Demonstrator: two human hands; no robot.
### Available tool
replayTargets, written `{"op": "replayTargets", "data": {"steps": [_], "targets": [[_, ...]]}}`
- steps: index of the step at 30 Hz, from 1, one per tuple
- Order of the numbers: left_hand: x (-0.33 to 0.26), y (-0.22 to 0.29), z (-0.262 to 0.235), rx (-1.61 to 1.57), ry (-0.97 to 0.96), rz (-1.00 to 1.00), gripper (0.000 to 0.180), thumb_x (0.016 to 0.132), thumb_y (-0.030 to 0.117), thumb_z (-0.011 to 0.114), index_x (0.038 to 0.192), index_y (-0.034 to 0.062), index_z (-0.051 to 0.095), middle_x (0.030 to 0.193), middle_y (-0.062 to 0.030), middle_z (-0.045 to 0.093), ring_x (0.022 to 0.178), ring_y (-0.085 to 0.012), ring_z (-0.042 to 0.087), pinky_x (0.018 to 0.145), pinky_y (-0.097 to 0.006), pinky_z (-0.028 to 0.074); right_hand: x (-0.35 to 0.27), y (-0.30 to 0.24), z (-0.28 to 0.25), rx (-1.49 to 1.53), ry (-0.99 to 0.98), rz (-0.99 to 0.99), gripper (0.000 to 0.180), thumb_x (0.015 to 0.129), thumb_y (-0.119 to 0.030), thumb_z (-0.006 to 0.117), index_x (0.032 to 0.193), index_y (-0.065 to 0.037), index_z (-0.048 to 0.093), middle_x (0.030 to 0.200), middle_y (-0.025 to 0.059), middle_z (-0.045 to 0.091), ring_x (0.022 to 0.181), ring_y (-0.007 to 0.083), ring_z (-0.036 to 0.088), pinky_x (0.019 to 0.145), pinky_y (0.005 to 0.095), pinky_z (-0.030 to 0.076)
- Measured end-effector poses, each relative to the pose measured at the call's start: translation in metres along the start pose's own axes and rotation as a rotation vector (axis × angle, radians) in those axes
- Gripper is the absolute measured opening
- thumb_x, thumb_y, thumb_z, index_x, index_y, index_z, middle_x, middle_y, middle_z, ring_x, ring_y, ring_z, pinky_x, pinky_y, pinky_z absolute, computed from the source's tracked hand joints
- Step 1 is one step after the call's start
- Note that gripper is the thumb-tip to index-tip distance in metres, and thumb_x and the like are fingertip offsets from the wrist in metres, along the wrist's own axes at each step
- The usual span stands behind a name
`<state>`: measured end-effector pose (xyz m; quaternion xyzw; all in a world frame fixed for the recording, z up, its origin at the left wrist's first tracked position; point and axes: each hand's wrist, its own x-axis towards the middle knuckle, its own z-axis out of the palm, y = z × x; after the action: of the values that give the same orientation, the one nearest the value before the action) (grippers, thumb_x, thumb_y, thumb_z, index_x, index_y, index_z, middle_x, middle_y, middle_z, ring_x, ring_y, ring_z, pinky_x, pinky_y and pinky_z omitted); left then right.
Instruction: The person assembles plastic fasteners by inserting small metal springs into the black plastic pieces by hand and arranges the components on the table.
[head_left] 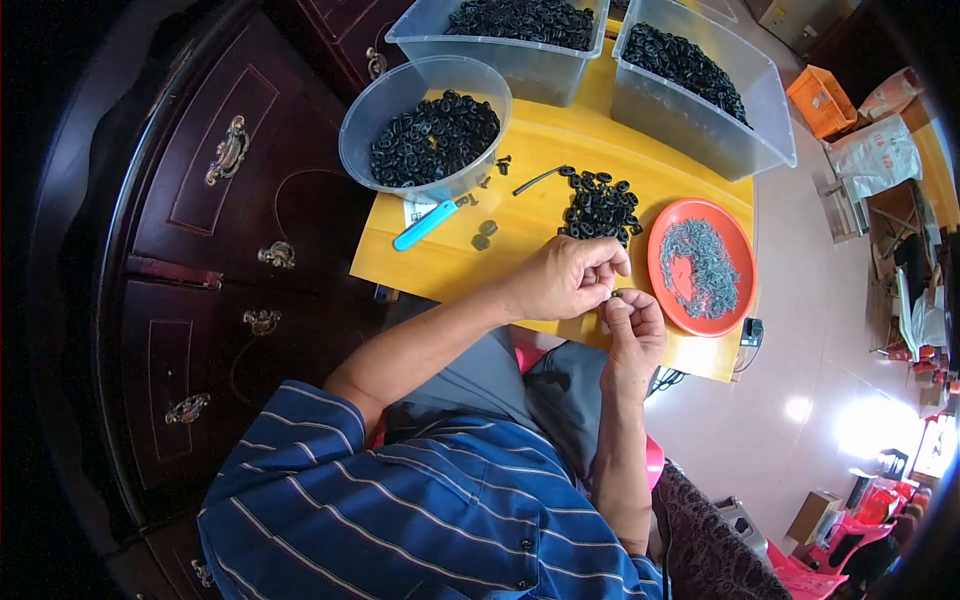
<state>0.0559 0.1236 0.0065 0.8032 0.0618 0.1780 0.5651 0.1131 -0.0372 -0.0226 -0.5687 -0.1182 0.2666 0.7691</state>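
Over the near edge of the yellow table, both hands meet with their fingertips together. My right hand pinches a small dark piece between thumb and forefinger. My left hand is closed against it, fingers curled; what its tips hold is hidden. Just beyond the hands lies a loose pile of small black oval parts with holes. To the right, an orange-red plate holds many tiny grey pieces, too small to name.
A clear round tub of black parts stands back left, with a blue-handled tool before it. Two clear bins of black parts stand behind. A thin black rod lies mid-table. Dark wooden drawers border the left.
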Motion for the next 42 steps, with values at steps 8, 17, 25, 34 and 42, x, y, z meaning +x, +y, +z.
{"op": "replayTargets", "data": {"steps": [8, 17, 25, 34, 42], "targets": [[0.004, -0.001, -0.032, 0.074, -0.129, -0.068, 0.020, 0.082, 0.000, 0.068, 0.102, 0.0043, 0.065, 0.074, -0.0005, 0.064, 0.062, -0.0092, 0.060, 0.060, -0.026, 0.049, -0.001, -0.002, 0.001, 0.070, 0.042, 0.016, 0.012, 0.099, -0.004, 0.065, 0.110, -0.001, 0.063, 0.094, 0.0016, 0.067, 0.085, 0.0080, 0.062, 0.081, 0.0223, 0.050], [0.003, -0.019, -0.028, 0.555, -0.066, 0.016, 0.020, 0.084, 0.012, 0.067, 0.103, 0.0111, 0.072, 0.091, -0.0087, 0.069, 0.087, -0.0316, 0.069, 0.075, -0.045, 0.056, 0.002, -0.002, -0.005, 0.089, 0.071, 0.068, 0.020, 0.099, -0.005, 0.063, 0.119, 0.000, 0.063, 0.103, 0.0056, 0.068, 0.093, 0.0132, 0.067, 0.088, 0.0272, 0.054], [0.001, -0.020, -0.021, 0.611, -0.113, 0.016, 0.024, 0.087, 0.018, 0.069, 0.110, 0.0149, 0.073, 0.094, -0.0082, 0.068, 0.089, -0.0317, 0.069, 0.078, -0.046, 0.057, 0.002, -0.004, -0.004, 0.159, 0.079, 0.083, 0.015, 0.099, -0.004, 0.063, 0.113, -0.001, 0.063, 0.101, 0.0051, 0.067, 0.092, 0.0141, 0.067, 0.087, 0.0274, 0.054], [-0.002, -0.024, -0.002, 0.647, -0.084, 0.053, 0.022, 0.088, 0.025, 0.071, 0.108, 0.0142, 0.071, 0.092, -0.0075, 0.065, 0.084, -0.0325, 0.068, 0.072, -0.046, 0.056, 0.003, -0.001, -0.005, 0.100, 0.047, 0.070, 0.015, 0.100, -0.008, 0.062, 0.115, -0.004, 0.061, 0.104, 0.0024, 0.066, 0.095, 0.0127, 0.067, 0.086, 0.0285, 0.055], [0.000, -0.024, -0.001, 0.591, 0.025, 0.113, 0.010, 0.089, 0.017, 0.069, 0.094, 0.0082, 0.064, 0.091, -0.0087, 0.065, 0.086, -0.0326, 0.068, 0.073, -0.044, 0.055, 0.002, -0.004, -0.004, 0.100, 0.064, 0.081, 0.015, 0.100, -0.009, 0.062, 0.115, -0.006, 0.061, 0.101, 0.0027, 0.067, 0.092, 0.0121, 0.066, 0.085, 0.0274, 0.054]]}}
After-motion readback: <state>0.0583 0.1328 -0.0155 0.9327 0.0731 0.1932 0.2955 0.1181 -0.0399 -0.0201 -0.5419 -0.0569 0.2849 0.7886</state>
